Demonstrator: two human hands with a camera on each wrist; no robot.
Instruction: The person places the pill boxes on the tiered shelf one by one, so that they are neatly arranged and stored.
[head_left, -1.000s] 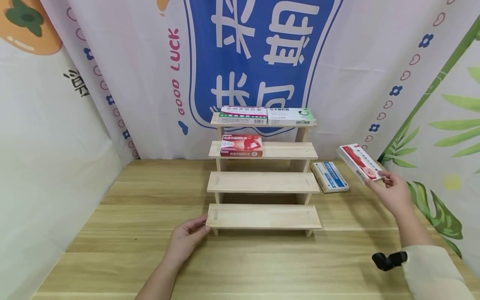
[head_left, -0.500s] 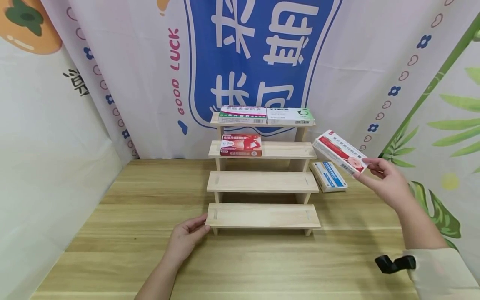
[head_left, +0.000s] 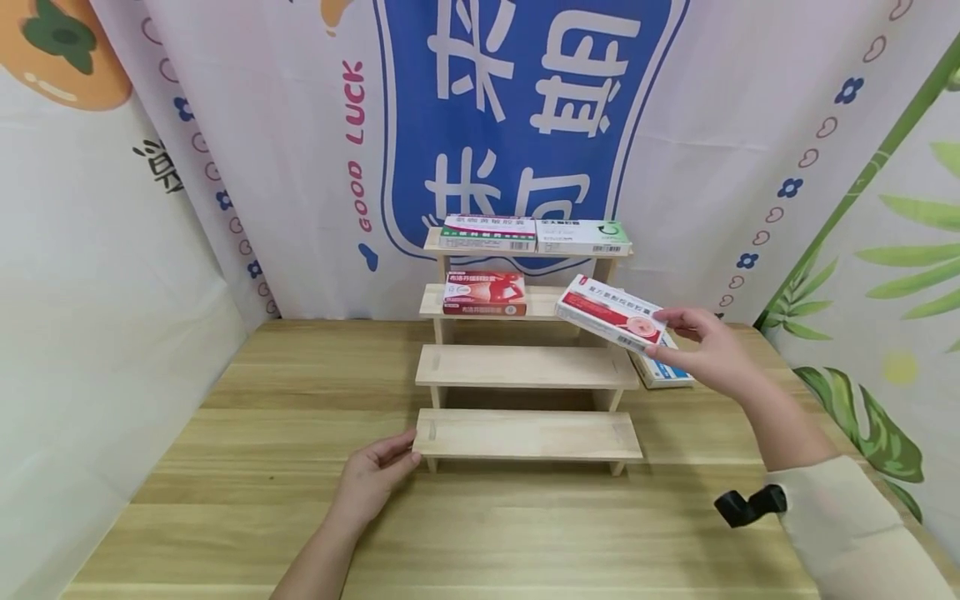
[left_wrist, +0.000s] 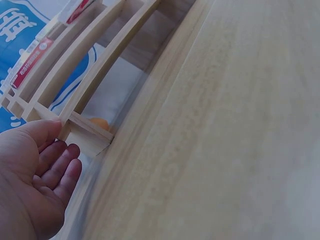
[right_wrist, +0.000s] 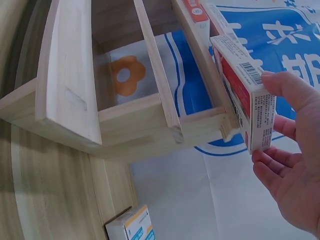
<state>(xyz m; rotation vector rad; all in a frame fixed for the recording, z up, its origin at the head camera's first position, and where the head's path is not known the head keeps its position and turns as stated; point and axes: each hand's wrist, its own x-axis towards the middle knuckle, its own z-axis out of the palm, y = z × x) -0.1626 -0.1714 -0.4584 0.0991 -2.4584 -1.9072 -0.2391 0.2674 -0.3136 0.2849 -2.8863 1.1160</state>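
My right hand pinches a white-and-red medicine box by its right end. The box is tilted, over the right part of the second tier from the top of a wooden stepped rack. In the right wrist view, thumb and fingers grip the end of this medicine box. My left hand holds the left end of the rack's lowest tier; in the left wrist view the thumb lies at the corner of the rack. A red medicine box sits on the left of the second tier.
Two medicine boxes, one white, purple and green and one white and green, lie side by side on the top tier. A blue-and-white box, partly hidden, lies on the wooden table right of the rack. A printed cloth hangs behind.
My right hand has carried the white-and-red box leftward, from beyond the rack's right side to over the second tier. The left hand stays at the rack's lower left end.
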